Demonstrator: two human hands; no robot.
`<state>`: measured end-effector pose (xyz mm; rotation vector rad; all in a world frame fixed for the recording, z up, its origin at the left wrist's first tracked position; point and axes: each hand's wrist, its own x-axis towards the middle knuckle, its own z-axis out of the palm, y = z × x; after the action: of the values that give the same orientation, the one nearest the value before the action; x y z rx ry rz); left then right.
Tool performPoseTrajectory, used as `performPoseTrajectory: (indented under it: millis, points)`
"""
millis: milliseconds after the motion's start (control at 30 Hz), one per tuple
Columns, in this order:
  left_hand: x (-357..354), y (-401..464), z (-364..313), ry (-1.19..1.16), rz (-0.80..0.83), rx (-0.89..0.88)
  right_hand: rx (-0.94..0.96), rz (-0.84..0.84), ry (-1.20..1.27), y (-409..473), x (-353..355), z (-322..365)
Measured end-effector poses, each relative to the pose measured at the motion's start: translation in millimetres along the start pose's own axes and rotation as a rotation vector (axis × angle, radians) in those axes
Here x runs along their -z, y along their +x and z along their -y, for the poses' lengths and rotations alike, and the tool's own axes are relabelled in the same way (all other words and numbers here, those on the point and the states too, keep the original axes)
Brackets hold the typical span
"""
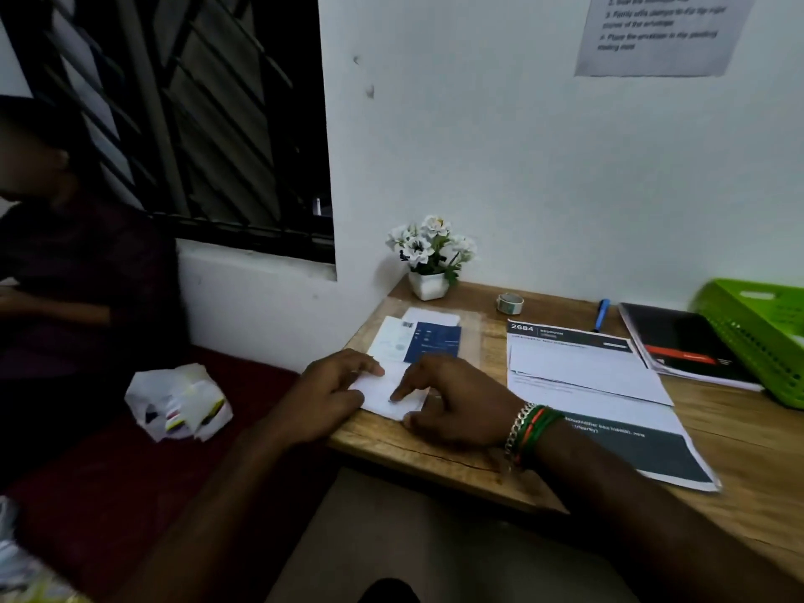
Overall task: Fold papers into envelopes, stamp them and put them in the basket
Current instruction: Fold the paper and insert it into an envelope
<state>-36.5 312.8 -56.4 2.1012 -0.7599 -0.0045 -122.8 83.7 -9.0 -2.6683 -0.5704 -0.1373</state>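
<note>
Green basket [759, 337] cut by the right edge — wall notice [661, 30] blurred, top cropped.

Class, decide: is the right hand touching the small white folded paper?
Touching. The head view shows the right hand's index fingertip pressed on the small white folded paper.

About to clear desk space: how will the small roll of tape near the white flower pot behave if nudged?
The small roll of tape lies flat on the wooden desk, so it should slide rather than roll. It looks light, and probably shifts easily. Tipped on edge, it might roll.
</note>
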Motion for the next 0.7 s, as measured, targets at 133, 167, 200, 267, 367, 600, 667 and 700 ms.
performPoseTrajectory:
  millis: [133, 167, 200, 267, 367, 600, 667, 700]
  points:
    - [3.4, -4.8, 2.7, 0.015, 0.032, 0.028, -0.099, 0.017, -0.010, 8.9, -10.4, 3.1]
    - [3.0, -5.0, 2.6, 0.010, 0.030, 0.031, -0.122, 0.013, 0.008, 9.6, -10.8, 2.2]
    - [2.7, -5.3, 2.8, 0.009, 0.026, 0.039, -0.140, 0.008, 0.021, 9.9, -10.9, 1.4]
    - [1.9, -5.6, 2.2, 0.015, 0.021, 0.054, -0.167, 0.001, 0.036, 9.7, -10.9, 1.1]
    - [1.5, -6.3, 1.6, 0.008, 0.023, 0.053, -0.186, -0.040, 0.042, 9.0, -11.9, 3.0]
    - [2.5, -7.6, -1.5, -0.014, -0.005, 0.048, -0.201, -0.208, 0.193, 9.5, -13.8, 8.3]
    - [2.6, -8.8, -5.6, -0.053, -0.012, 0.061, -0.181, -0.270, 0.250, 9.2, -10.8, 11.6]
    - [2.7, -9.7, -7.7, -0.082, -0.011, 0.060, -0.171, -0.299, 0.277, 8.5, -8.1, 14.4]
